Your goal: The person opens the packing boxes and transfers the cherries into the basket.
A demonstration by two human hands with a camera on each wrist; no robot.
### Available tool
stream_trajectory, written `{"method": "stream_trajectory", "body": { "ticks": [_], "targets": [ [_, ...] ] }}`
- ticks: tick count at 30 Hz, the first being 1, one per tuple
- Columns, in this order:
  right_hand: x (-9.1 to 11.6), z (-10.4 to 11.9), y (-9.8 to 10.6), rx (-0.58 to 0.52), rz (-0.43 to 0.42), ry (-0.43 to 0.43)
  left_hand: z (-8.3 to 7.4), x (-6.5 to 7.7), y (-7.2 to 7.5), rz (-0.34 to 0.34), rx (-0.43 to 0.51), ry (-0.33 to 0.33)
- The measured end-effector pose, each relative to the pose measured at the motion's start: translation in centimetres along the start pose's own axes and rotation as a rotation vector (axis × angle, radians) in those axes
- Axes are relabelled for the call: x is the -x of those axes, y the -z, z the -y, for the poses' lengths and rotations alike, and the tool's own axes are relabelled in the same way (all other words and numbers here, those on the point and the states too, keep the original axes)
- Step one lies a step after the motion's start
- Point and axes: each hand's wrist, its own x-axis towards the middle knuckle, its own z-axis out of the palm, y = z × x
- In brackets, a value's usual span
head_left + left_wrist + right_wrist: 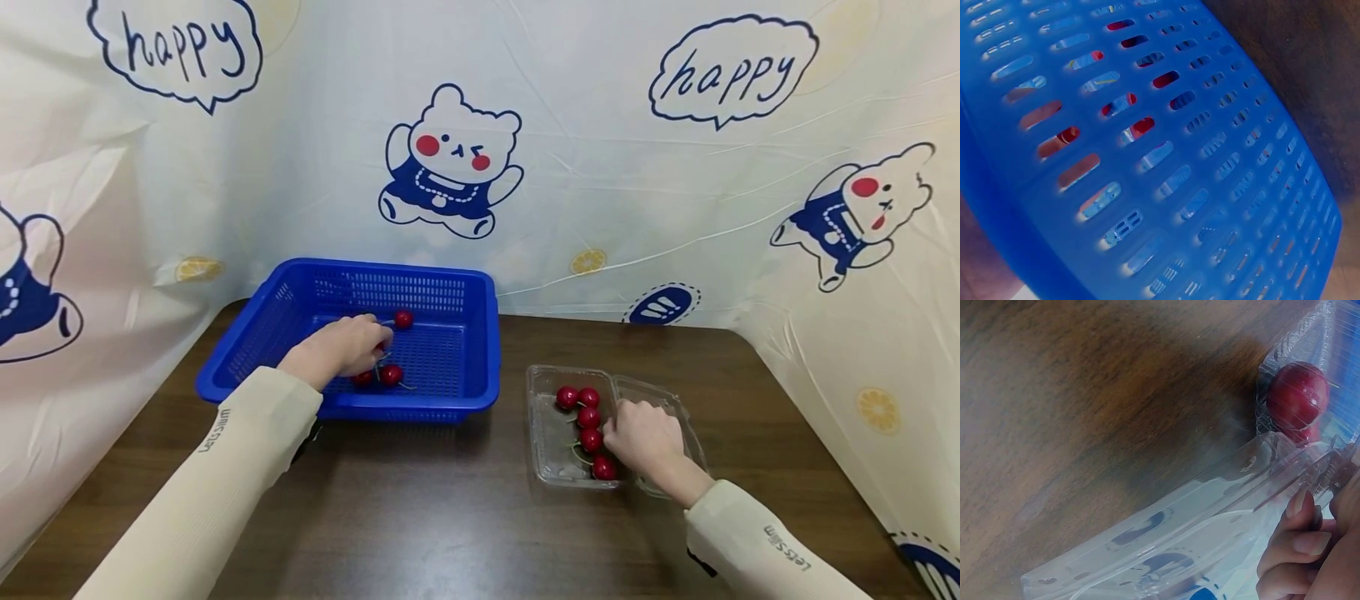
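Inside the blue basket (480, 333), my left hand (341, 348) pinches a cherry (379, 346), mostly covered by the fingers. Just below that hand lie two cherries, one of them a red cherry with its stem (391, 375); another cherry (403, 319) is farther back. The left wrist view sees fingers and red fruit only through the basket's slots. My right hand (647, 437) has curled fingers at the hinge side of a clear plastic box (550, 433) and grips its edge. Several cherries (588, 417) line that side, close to the thumb.
The box's clear lid (693, 442) lies folded open to the right, partly under the right hand. Both containers stand on a dark wooden table (420, 508). A printed cloth (585, 167) hangs behind and along both sides.
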Motion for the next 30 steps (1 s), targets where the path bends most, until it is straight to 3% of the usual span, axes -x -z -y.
{"method": "stream_trajectory", "body": {
  "ticks": [13, 30],
  "targets": [
    [-0.15, 0.24, -0.09, 0.008, 0.014, -0.001, 0.07, 0.05, -0.23, 0.056, 0.035, 0.037],
    [0.01, 0.09, -0.02, 0.000, -0.005, -0.001, 0.44, -0.03, -0.02, 0.060, 0.029, 0.039]
  ]
}}
